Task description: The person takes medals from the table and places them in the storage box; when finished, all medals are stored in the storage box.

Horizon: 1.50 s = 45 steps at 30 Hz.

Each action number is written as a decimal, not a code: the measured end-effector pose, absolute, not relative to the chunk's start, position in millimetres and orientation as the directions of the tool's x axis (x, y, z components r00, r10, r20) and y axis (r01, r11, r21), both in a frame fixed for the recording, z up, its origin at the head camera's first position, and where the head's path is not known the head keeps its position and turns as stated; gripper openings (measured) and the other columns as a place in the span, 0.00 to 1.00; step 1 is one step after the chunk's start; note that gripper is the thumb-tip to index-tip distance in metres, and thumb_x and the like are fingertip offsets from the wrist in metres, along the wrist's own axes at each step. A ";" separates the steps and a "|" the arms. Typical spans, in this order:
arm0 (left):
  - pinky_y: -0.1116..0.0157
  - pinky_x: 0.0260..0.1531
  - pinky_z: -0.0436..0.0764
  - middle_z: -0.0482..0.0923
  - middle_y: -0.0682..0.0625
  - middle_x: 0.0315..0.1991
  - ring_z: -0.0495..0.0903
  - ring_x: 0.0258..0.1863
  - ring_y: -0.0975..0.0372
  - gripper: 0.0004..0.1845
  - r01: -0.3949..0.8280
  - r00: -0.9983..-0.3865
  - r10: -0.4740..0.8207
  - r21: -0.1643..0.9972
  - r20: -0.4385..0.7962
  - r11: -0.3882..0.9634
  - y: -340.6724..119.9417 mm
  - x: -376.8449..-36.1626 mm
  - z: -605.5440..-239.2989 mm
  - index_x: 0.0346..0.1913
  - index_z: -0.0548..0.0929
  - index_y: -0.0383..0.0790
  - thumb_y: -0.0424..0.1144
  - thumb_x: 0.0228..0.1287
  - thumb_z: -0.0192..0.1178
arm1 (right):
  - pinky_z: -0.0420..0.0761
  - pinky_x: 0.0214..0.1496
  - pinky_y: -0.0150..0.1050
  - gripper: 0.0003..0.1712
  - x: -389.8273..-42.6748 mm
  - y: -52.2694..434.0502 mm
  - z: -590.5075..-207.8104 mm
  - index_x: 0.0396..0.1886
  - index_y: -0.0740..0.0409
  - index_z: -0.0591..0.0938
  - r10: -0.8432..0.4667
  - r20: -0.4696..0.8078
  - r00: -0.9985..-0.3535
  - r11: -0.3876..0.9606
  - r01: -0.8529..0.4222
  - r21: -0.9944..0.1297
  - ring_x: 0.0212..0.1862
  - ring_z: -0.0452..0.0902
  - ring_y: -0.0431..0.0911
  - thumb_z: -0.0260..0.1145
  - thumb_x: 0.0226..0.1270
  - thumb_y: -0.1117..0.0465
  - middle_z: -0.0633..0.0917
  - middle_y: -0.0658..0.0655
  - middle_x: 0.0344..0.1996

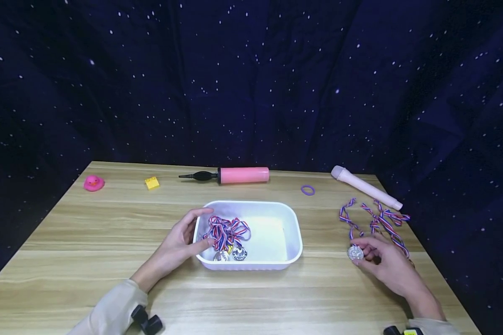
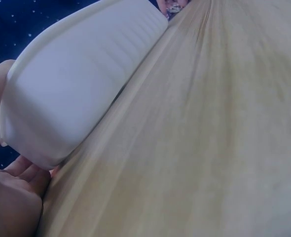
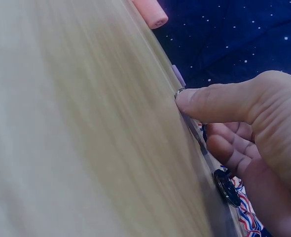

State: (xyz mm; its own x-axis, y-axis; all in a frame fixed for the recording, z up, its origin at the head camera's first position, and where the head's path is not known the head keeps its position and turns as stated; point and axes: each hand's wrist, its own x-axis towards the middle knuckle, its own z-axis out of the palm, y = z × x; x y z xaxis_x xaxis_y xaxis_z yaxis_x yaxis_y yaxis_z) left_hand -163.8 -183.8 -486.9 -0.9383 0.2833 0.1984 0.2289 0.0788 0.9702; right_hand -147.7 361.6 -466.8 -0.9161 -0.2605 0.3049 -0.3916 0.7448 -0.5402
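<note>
A white plastic basin (image 1: 251,266) stands mid-table. My left hand (image 1: 178,244) grips its left end, thumb over the rim and fingers along the outer wall. Inside the basin's left half lie silver medals (image 1: 240,253) with bunched red, white and blue ribbons (image 1: 222,230); a bit of yellow shows between them. At the right, my right hand (image 1: 383,260) pinches a silver medal (image 1: 355,252) between thumb and fingers, low over the table. Its striped ribbon (image 1: 344,216) trails away behind. Beneath that hand, in the right wrist view, another medal (image 3: 227,187) lies beside more ribbon.
More striped ribbons (image 1: 385,223) lie beyond my right hand. Along the back are a pink rubber duck (image 1: 93,183), a yellow toy brick (image 1: 152,183), a pink hand pump (image 1: 243,175), a purple ring (image 1: 308,190) and a pale pink toy microphone (image 1: 366,188). A dark starry cloth (image 1: 251,93) hangs behind.
</note>
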 end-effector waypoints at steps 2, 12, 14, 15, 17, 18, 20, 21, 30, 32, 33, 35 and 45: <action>0.83 0.77 0.55 0.59 0.43 0.88 0.48 0.90 0.48 0.40 0.228 -0.939 0.282 0.970 0.197 0.081 -184.0 -163.8 -487.2 0.81 0.72 0.46 0.32 0.69 0.77 | 0.84 0.37 0.28 0.26 -147.5 360.7 -466.2 0.55 0.57 0.91 -0.258 0.301 -0.918 0.736 -0.389 -0.554 0.37 0.79 0.36 0.87 0.55 0.74 0.81 0.48 0.38; 0.83 0.77 0.56 0.59 0.43 0.88 0.48 0.90 0.47 0.40 0.229 -0.937 0.286 0.971 0.199 0.074 -183.6 -164.2 -486.2 0.81 0.72 0.45 0.32 0.69 0.77 | 0.82 0.29 0.31 0.17 -146.8 358.5 -469.3 0.50 0.54 0.93 -0.258 0.276 -0.926 0.652 -0.378 -0.658 0.32 0.79 0.35 0.81 0.65 0.73 0.85 0.47 0.33; 0.83 0.78 0.56 0.59 0.43 0.88 0.48 0.90 0.47 0.40 0.229 -0.937 0.287 0.971 0.200 0.070 -183.5 -164.1 -486.0 0.81 0.72 0.45 0.31 0.69 0.77 | 0.80 0.28 0.31 0.15 -146.6 358.3 -471.3 0.47 0.52 0.93 -0.252 0.278 -0.927 0.653 -0.375 -0.658 0.31 0.78 0.35 0.81 0.66 0.72 0.86 0.46 0.34; 0.82 0.78 0.56 0.59 0.43 0.88 0.48 0.90 0.47 0.40 0.228 -0.936 0.289 0.971 0.200 0.068 -183.5 -164.1 -486.0 0.81 0.72 0.45 0.31 0.69 0.76 | 0.79 0.27 0.31 0.14 -146.3 358.0 -472.0 0.46 0.50 0.93 -0.246 0.282 -0.927 0.656 -0.373 -0.656 0.31 0.78 0.35 0.81 0.67 0.71 0.87 0.46 0.35; 0.82 0.78 0.56 0.59 0.43 0.88 0.48 0.90 0.47 0.40 0.230 -0.935 0.291 0.971 0.202 0.064 -183.5 -164.2 -485.9 0.81 0.72 0.45 0.31 0.69 0.76 | 0.79 0.29 0.31 0.13 -146.5 357.6 -473.5 0.45 0.49 0.94 -0.241 0.304 -0.922 0.652 -0.386 -0.653 0.33 0.78 0.35 0.80 0.67 0.71 0.88 0.47 0.36; 0.82 0.78 0.56 0.59 0.43 0.88 0.49 0.90 0.47 0.40 0.232 -0.935 0.291 0.971 0.204 0.064 -183.5 -164.3 -485.8 0.81 0.72 0.45 0.31 0.69 0.76 | 0.79 0.30 0.31 0.13 -146.6 357.4 -474.1 0.45 0.49 0.94 -0.236 0.315 -0.919 0.651 -0.390 -0.651 0.34 0.78 0.36 0.80 0.68 0.71 0.88 0.47 0.38; 0.82 0.78 0.57 0.60 0.43 0.88 0.50 0.90 0.47 0.40 0.236 -0.934 0.291 0.970 0.208 0.065 -183.5 -164.4 -485.6 0.80 0.72 0.45 0.31 0.69 0.76 | 0.80 0.32 0.29 0.13 -146.7 356.8 -474.3 0.45 0.49 0.94 -0.227 0.341 -0.912 0.649 -0.403 -0.645 0.35 0.79 0.36 0.80 0.68 0.71 0.89 0.48 0.39; 0.81 0.78 0.57 0.60 0.43 0.87 0.50 0.90 0.47 0.40 0.237 -0.934 0.291 0.969 0.209 0.065 -183.6 -164.6 -485.6 0.80 0.72 0.45 0.31 0.69 0.76 | 0.80 0.33 0.29 0.13 -147.0 356.4 -474.3 0.45 0.50 0.94 -0.224 0.353 -0.908 0.645 -0.410 -0.645 0.36 0.79 0.36 0.80 0.68 0.71 0.89 0.49 0.40; 0.81 0.78 0.58 0.60 0.43 0.87 0.51 0.89 0.48 0.40 0.231 -0.935 0.290 0.971 0.204 0.062 -184.3 -164.4 -485.3 0.81 0.72 0.45 0.31 0.69 0.76 | 0.84 0.43 0.24 0.11 -148.8 351.0 -469.2 0.46 0.56 0.93 -0.192 0.388 -0.901 0.572 -0.424 -0.702 0.46 0.85 0.33 0.76 0.72 0.75 0.92 0.57 0.46; 0.81 0.78 0.57 0.60 0.43 0.87 0.51 0.89 0.48 0.40 0.232 -0.935 0.289 0.971 0.205 0.062 -184.7 -164.4 -485.2 0.81 0.72 0.45 0.31 0.69 0.77 | 0.85 0.42 0.24 0.11 -148.5 349.6 -469.0 0.46 0.56 0.93 -0.180 0.390 -0.903 0.577 -0.418 -0.702 0.44 0.86 0.33 0.75 0.72 0.75 0.93 0.56 0.45; 0.81 0.78 0.57 0.60 0.44 0.87 0.51 0.89 0.48 0.40 0.231 -0.935 0.289 0.971 0.204 0.063 -184.9 -164.4 -485.2 0.81 0.72 0.45 0.31 0.69 0.77 | 0.85 0.42 0.25 0.12 -148.5 348.9 -468.8 0.47 0.56 0.92 -0.172 0.388 -0.905 0.584 -0.411 -0.700 0.43 0.86 0.33 0.75 0.72 0.75 0.94 0.55 0.43; 0.82 0.78 0.57 0.60 0.44 0.88 0.51 0.90 0.48 0.40 0.231 -0.936 0.287 0.971 0.203 0.067 -185.5 -164.4 -485.1 0.81 0.72 0.46 0.31 0.69 0.77 | 0.84 0.38 0.26 0.10 -148.3 346.9 -468.1 0.47 0.57 0.92 -0.149 0.381 -0.913 0.598 -0.390 -0.701 0.38 0.85 0.35 0.75 0.73 0.74 0.93 0.54 0.40; 0.82 0.78 0.57 0.57 0.44 0.89 0.50 0.90 0.47 0.40 0.215 -0.940 0.288 0.973 0.184 0.079 -185.0 -163.8 -486.5 0.81 0.72 0.46 0.33 0.69 0.77 | 0.90 0.30 0.35 0.07 -147.4 333.9 -456.3 0.51 0.72 0.87 -0.043 0.315 -0.948 0.488 -0.295 -0.822 0.29 0.86 0.42 0.70 0.78 0.74 0.89 0.60 0.30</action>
